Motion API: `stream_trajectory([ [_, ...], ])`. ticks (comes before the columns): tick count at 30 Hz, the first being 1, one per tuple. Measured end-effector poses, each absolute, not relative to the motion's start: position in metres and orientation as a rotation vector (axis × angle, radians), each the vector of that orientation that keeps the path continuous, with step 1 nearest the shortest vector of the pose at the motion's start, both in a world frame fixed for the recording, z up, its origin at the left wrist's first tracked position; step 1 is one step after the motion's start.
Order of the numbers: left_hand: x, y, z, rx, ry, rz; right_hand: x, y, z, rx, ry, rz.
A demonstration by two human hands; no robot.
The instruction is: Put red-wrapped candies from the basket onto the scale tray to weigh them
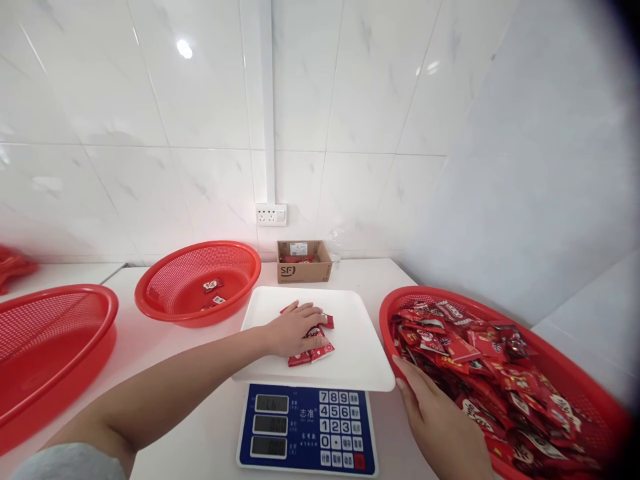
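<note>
My left hand reaches over the white weighing tray, its fingers and thumb closed around a few red candy packets. Parts of those packets are covered by the palm. Below the tray, the blue panel of the digital scale shows three small displays and a keypad. At the right, my right hand grips the near-left rim of a large red basket, thumb on the outer side. That basket is heaped with red candy packets of various prints.
A red basket with a few packets stands behind left of the scale. Another red basket sits at the far left. A small cardboard box with red packets is by the tiled wall, below a power socket.
</note>
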State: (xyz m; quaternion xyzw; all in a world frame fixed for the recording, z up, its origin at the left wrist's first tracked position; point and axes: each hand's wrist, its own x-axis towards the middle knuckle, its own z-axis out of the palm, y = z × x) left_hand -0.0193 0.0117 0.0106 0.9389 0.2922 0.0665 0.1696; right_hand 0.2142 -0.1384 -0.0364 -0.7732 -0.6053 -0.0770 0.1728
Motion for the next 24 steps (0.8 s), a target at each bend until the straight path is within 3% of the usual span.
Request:
stream_trajectory([
  [9,-0.031,0.011,0.008,2.665,0.838,0.229,0.219,-0.131,-0.021,-1.867,-1.703,-0.062],
  [15,-0.040,0.003,0.009,2.657,0.960,0.183,0.177,-0.094,0.010,-1.643,-2.122,0.258],
  [24,-0.067,-0.013,0.004,2.605,0.934,0.197,0.143,-0.039,0.002,-1.569,-2.323,0.426],
])
